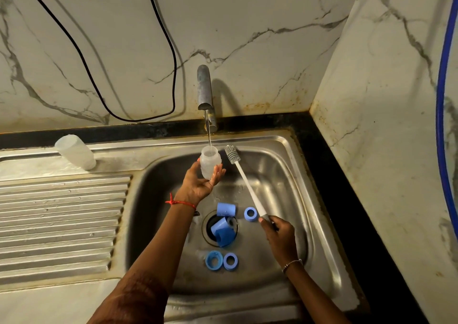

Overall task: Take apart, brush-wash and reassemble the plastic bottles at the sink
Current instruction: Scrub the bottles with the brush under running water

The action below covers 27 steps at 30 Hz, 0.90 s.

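**Fig.** My left hand [200, 182] grips the clear bottle [210, 161] round its lower body, mouth up under the stream from the tap [205, 88]. My right hand [278, 232] clenches the tail of the brush [247, 187]. The brush's long axis runs up and away from that hand, leaning toward the left one. Its bristle head stands just beside the bottle's mouth, on the right-hand side, not touching. I judge the next move a short leftward shift, then a plunge down the bottle's axis. The blue parts [226, 209] lie below both hands.
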Available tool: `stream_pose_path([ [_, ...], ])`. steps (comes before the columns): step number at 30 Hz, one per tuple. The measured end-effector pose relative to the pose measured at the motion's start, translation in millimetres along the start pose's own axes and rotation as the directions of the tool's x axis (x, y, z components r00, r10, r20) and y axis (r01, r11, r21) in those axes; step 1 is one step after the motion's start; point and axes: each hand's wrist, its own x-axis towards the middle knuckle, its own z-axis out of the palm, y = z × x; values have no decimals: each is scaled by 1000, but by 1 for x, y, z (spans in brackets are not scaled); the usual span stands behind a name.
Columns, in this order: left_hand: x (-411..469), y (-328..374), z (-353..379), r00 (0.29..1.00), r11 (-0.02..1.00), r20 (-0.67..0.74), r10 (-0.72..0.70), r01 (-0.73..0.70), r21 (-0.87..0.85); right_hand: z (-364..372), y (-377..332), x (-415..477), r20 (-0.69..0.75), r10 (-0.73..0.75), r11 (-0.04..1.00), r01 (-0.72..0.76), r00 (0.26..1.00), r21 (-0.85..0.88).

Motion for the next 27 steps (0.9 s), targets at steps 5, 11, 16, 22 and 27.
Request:
stream_pose_path([
  [5, -3, 1, 2, 1000, 1000, 11, -16, 16, -12, 0, 0, -1, 4, -17, 1000, 17, 1000, -3],
  [11, -13, -1, 7, 1000, 999, 4, 13, -13, 43, 0, -5, -1, -4, -8, 999, 7, 1000, -36],
  [16, -17, -2, 3, 966, 881, -25, 258, -225, 417, -2, -10, -2, -7, -29, 999, 28, 1000, -33],
  [22, -17, -1, -32, 616, 117, 263, 742, -506, 855, -3, -10, -3, -18, -18, 999, 18, 1000, -41],
  [27, -31, 21, -58, 475, -360, 563, 676, -453, 815, -3, -6, -2, -10, -14, 995, 13, 1000, -95],
])
